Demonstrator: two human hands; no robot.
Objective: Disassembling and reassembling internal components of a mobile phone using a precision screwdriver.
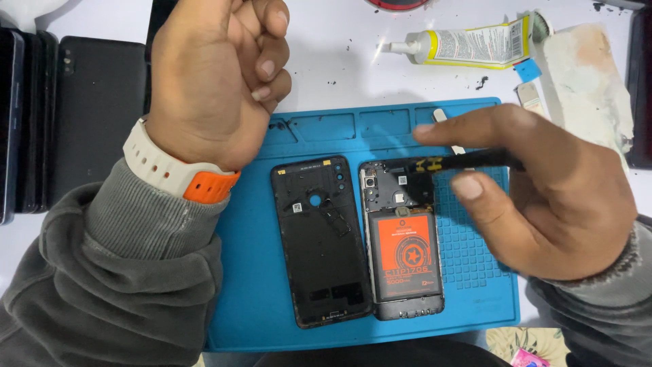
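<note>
An opened phone (405, 265) lies on the blue work mat (265, 299), its orange and black battery showing. Its removed black back cover (319, 241) lies beside it on the left, inner side up. My right hand (543, 194) holds black tweezers (448, 163), whose tips grip a black cover piece over the phone's upper part. My left hand (217, 75) hovers above the mat's upper left corner with the fingers curled into a loose fist and nothing in it. A white and orange watch sits on that wrist.
A glue tube (468, 44) lies at the top on the white table. A worn white block (587, 81) lies at the right. Several dark phones (68, 115) are lined up at the left. A red-rimmed round object (399, 3) peeks in at the top edge.
</note>
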